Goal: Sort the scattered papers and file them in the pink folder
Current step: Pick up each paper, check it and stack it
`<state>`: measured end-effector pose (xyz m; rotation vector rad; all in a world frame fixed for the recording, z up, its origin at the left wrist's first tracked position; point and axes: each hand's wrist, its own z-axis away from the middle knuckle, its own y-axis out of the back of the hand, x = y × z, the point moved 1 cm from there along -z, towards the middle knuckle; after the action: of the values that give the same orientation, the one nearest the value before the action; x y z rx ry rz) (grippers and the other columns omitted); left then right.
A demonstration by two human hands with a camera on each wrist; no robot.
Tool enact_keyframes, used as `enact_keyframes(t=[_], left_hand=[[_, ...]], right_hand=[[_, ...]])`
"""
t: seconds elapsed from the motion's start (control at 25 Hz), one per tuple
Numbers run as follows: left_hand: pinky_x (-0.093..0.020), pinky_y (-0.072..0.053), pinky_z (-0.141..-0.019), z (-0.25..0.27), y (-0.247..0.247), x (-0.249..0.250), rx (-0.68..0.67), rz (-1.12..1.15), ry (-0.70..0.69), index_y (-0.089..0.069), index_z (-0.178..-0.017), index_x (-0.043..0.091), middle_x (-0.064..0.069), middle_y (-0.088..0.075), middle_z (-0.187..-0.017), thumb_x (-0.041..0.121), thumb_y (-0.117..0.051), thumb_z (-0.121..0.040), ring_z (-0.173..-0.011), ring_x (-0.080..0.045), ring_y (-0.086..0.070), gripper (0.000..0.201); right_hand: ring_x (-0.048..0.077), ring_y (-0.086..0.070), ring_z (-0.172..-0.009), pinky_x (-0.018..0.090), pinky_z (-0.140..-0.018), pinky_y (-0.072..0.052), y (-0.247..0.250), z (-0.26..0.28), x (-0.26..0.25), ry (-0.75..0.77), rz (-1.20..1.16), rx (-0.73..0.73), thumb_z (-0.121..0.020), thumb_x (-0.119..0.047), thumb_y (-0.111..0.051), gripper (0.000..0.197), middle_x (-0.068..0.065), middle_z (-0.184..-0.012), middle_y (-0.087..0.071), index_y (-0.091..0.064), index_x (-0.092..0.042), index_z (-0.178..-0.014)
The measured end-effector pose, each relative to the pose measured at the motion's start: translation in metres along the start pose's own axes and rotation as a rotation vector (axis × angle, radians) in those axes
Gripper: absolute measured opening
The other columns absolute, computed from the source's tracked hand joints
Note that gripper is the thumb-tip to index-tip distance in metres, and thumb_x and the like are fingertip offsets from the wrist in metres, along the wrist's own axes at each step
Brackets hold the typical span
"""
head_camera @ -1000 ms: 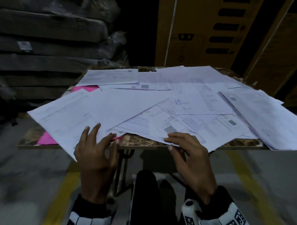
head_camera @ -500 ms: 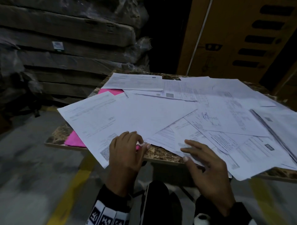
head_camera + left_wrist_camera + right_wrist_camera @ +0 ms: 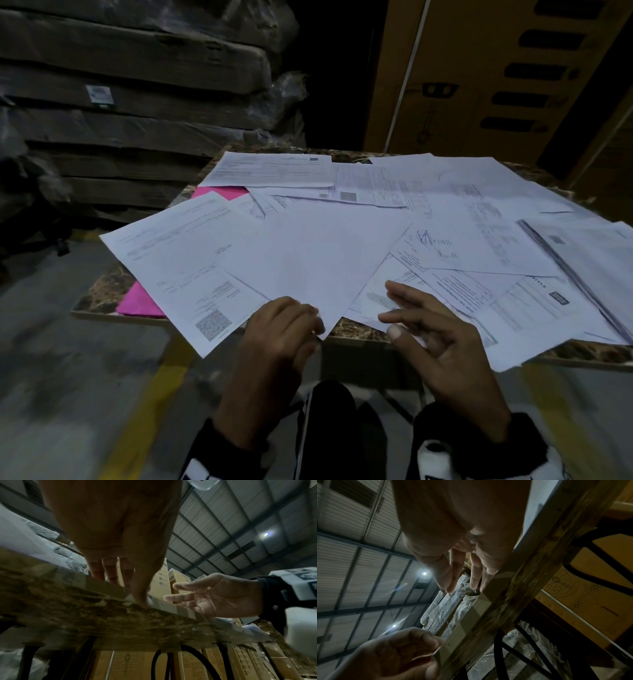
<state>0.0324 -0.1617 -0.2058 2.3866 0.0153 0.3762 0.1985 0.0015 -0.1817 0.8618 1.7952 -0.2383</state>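
Observation:
Several white printed papers (image 3: 462, 219) lie scattered and overlapping across the table. The pink folder (image 3: 141, 303) is under them at the left; only its near corner and a far strip (image 3: 219, 194) show. My left hand (image 3: 313, 322) is curled at the table's near edge and pinches the near corner of a large blank sheet (image 3: 318, 253). In the left wrist view the thumb (image 3: 142, 599) presses that corner. My right hand (image 3: 390, 310) hovers beside it over the nearest printed sheets, fingers (image 3: 447, 577) straight and spread, holding nothing.
The marble-patterned table (image 3: 356, 330) has its near edge just under both hands, with black metal legs (image 3: 159, 660) below. Wrapped dark stacks (image 3: 137, 85) stand behind at the left, tall cardboard boxes (image 3: 479, 75) at the right. A paper pile (image 3: 582, 267) overhangs the table's right side.
My left hand's fingers went from spread on the papers to curled on the blank sheet's corner. The right hand has opened wider and lifted a little. The view has shifted left and closer.

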Motion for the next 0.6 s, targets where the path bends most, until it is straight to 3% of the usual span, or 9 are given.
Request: enact_keyframes(t=[0.08,0.2,0.28,0.4,0.48,0.6], left_hand=[[-0.04,-0.048,-0.082,0.002,-0.001,0.002,0.018,-0.017,0.015,-0.066,-0.08,0.013,0.004,-0.07,-0.094,0.003,-0.059,-0.087,-0.099,-0.026,-0.063,0.014],[-0.04,-0.046,-0.08,0.002,0.003,0.013,0.066,0.008,0.059,-0.066,-0.079,0.013,0.007,-0.065,-0.082,-0.001,-0.057,-0.086,-0.096,-0.023,-0.061,0.018],[-0.039,-0.046,-0.08,-0.002,0.01,0.02,0.119,0.049,0.076,-0.067,-0.079,0.013,0.009,-0.063,-0.083,-0.003,-0.057,-0.085,-0.097,-0.018,-0.06,0.02],[-0.037,-0.047,-0.081,-0.011,0.025,0.031,0.181,0.107,0.047,-0.07,-0.079,0.01,0.01,-0.061,-0.088,-0.011,-0.061,-0.079,-0.097,-0.016,-0.059,0.022],[-0.04,-0.048,-0.079,-0.017,0.032,0.036,0.227,0.124,-0.01,-0.069,-0.077,0.008,0.005,-0.067,-0.086,-0.013,-0.06,-0.08,-0.097,-0.02,-0.062,0.023],[-0.046,-0.047,-0.081,-0.024,0.033,0.04,0.311,0.111,-0.081,-0.066,-0.07,0.006,-0.002,-0.073,-0.092,-0.015,-0.058,-0.08,-0.1,-0.025,-0.062,0.025]], right_hand=[[0.008,-0.053,-0.131,0.026,-0.099,-0.05,-0.003,0.0,0.0,-0.004,0.048,-0.029,-0.086,-0.018,-0.069,0.014,-0.012,-0.135,-0.061,-0.079,-0.022,-0.095],[0.001,-0.056,-0.124,0.02,-0.096,-0.051,-0.006,0.002,-0.001,0.024,0.122,-0.071,-0.086,-0.008,-0.073,0.018,-0.012,-0.137,-0.058,-0.079,-0.023,-0.093],[0.003,-0.057,-0.123,0.021,-0.102,-0.047,-0.006,0.001,-0.003,0.077,0.201,-0.137,-0.086,-0.007,-0.074,0.02,-0.012,-0.142,-0.054,-0.08,-0.024,-0.095],[0.007,-0.029,-0.146,0.033,-0.117,-0.029,-0.003,-0.001,-0.005,0.163,0.461,-0.247,-0.087,-0.02,-0.075,0.019,-0.015,-0.151,-0.043,-0.077,-0.034,-0.099],[0.008,-0.019,-0.15,0.033,-0.119,-0.023,-0.002,-0.007,-0.006,0.223,0.597,-0.285,-0.089,-0.026,-0.07,0.023,-0.014,-0.153,-0.041,-0.074,-0.037,-0.108],[0.013,-0.035,-0.142,0.04,-0.113,-0.035,-0.003,-0.023,-0.011,0.315,0.651,-0.252,-0.091,-0.017,-0.059,0.028,-0.011,-0.135,-0.057,-0.07,-0.026,-0.116]])
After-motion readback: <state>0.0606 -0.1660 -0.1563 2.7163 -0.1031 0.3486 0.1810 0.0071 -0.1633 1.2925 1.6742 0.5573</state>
